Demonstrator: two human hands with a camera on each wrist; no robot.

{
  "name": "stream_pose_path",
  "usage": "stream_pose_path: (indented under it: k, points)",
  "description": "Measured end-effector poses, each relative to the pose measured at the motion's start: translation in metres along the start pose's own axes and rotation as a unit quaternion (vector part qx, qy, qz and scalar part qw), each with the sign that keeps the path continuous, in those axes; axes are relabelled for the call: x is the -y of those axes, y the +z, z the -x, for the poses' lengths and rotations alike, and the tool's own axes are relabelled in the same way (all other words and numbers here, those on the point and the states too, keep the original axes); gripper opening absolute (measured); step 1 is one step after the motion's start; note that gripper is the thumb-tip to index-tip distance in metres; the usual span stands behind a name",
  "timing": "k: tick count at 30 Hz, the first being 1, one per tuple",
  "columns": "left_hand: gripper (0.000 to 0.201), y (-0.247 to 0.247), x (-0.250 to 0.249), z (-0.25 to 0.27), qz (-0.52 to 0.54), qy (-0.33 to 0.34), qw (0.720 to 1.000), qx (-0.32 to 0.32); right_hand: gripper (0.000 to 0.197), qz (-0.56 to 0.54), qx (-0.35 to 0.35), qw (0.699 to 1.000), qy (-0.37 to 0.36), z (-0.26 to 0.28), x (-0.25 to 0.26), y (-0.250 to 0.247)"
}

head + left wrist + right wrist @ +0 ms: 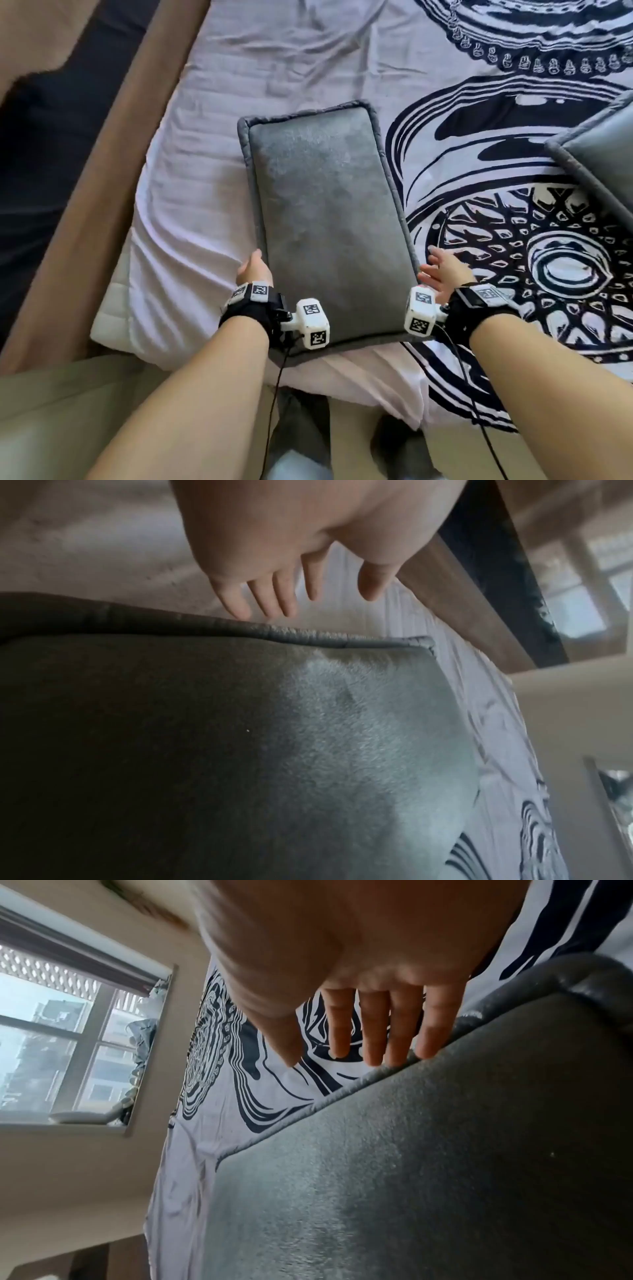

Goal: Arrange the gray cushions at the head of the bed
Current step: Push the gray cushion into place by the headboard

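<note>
A long gray cushion (325, 212) with a piped edge lies flat on the bed, its length running away from me. My left hand (252, 269) sits at its left edge with straight fingers (270, 599) just over the piping (291, 633). My right hand (442, 269) is at the right edge, fingers (377, 1031) straight and spread, the tips touching the cushion's (428, 1150) seam. Neither hand grips anything. A second gray cushion (606, 150) lies at the right border of the head view, partly cut off.
The bed sheet (513, 240) is white with a large black wheel print. A brown bed frame (113, 164) runs along the left side. A window (61, 1047) shows in the right wrist view. My legs and the floor lie below the bed edge.
</note>
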State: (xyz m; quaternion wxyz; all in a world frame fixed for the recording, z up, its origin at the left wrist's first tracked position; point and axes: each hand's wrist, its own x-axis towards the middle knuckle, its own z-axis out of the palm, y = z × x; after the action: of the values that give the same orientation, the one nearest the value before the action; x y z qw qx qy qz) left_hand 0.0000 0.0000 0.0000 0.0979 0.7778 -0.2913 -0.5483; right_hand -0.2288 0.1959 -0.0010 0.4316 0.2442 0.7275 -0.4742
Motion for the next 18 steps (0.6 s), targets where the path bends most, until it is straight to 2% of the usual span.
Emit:
stream_pose_path:
  k: [1,3,7,9,11,13,15,18]
  points:
    - [0.059,0.001,-0.003,0.002,-0.002,0.033,0.999,0.007,0.055,0.001,-0.003,1.0,-0.009,-0.005,-0.003,0.004]
    - [0.06,0.013,0.002,-0.014,0.002,0.057,0.998,0.008,0.059,0.053,-0.03,0.997,-0.038,-0.021,-0.008,0.012]
    - [0.067,0.026,0.015,-0.039,0.034,0.041,0.999,0.008,0.063,0.148,-0.067,0.985,-0.062,-0.059,-0.021,0.026]
    - [0.069,0.029,0.023,-0.053,0.016,0.037,0.999,0.011,0.059,0.213,-0.081,0.968,-0.109,-0.067,-0.026,0.033]
    - [0.071,0.026,0.029,-0.056,-0.008,0.042,0.999,0.026,0.056,0.222,-0.091,0.96,-0.141,-0.071,-0.031,0.04]
    - [0.074,0.025,0.038,-0.063,-0.023,0.079,0.996,0.046,0.049,0.229,-0.075,0.957,-0.16,-0.066,-0.035,0.046]
    - [0.089,0.023,0.039,-0.061,-0.041,0.109,0.991,0.063,0.048,0.224,-0.073,0.955,-0.179,-0.054,-0.034,0.051]
    - [0.115,0.022,0.029,-0.058,-0.049,0.095,0.992,0.071,0.053,0.186,-0.061,0.964,-0.181,-0.039,-0.027,0.055]
